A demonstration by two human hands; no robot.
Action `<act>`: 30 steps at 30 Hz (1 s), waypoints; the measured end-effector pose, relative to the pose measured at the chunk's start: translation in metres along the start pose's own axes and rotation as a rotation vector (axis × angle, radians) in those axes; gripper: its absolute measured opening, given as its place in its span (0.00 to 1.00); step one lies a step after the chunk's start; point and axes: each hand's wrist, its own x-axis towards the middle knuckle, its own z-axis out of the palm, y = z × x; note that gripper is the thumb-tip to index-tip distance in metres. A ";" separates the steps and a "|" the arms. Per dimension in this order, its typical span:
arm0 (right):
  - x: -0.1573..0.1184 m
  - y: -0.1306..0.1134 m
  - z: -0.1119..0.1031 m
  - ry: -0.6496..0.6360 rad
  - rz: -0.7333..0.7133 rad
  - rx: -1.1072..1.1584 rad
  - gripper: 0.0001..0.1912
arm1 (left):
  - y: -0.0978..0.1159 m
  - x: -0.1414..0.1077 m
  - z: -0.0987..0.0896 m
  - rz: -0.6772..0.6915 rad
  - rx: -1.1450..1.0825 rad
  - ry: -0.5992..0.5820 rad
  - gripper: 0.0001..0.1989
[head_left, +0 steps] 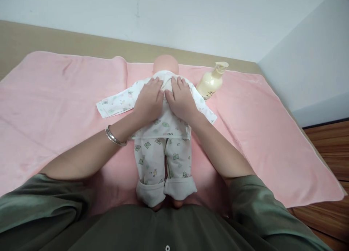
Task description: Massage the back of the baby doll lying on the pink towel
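Observation:
A baby doll [166,63] lies face down, its head away from me and its feet close to my body. It wears a white printed top [165,129] and matching trousers [178,158] with turned-up cuffs. My left hand [148,102] rests flat on the left side of the doll's upper back, fingers stretched out. On the right side of the back, my right hand [182,100] lies flat too, its thumb near the other thumb. Neither hand grasps anything. The doll's arms are hidden inside the spread sleeves.
Beneath the doll a pink blanket [68,109] covers most of the table [81,42]. A cream pump bottle [209,82] stands by the doll's right-hand sleeve. A white wall [174,22] rises behind, and wooden drawers [331,152] show at the lower right.

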 end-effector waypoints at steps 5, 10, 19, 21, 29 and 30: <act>-0.040 -0.032 0.003 0.051 -0.086 -0.092 0.34 | -0.024 0.023 0.001 -0.113 -0.098 0.066 0.30; -0.029 -0.025 -0.002 -0.027 -0.141 -0.027 0.33 | -0.021 0.015 0.008 -0.084 -0.090 0.103 0.29; 0.012 0.008 0.005 0.019 -0.034 0.092 0.35 | -0.008 0.000 0.014 -0.044 -0.088 0.107 0.30; 0.009 0.006 0.005 0.017 -0.035 0.081 0.35 | -0.009 0.000 0.014 -0.046 -0.092 0.112 0.30; -0.018 -0.017 0.005 0.041 0.005 0.068 0.34 | -0.026 0.011 0.013 -0.078 -0.143 0.149 0.30; -0.024 -0.022 0.005 0.043 0.007 0.049 0.34 | -0.029 0.013 0.012 -0.097 -0.149 0.150 0.30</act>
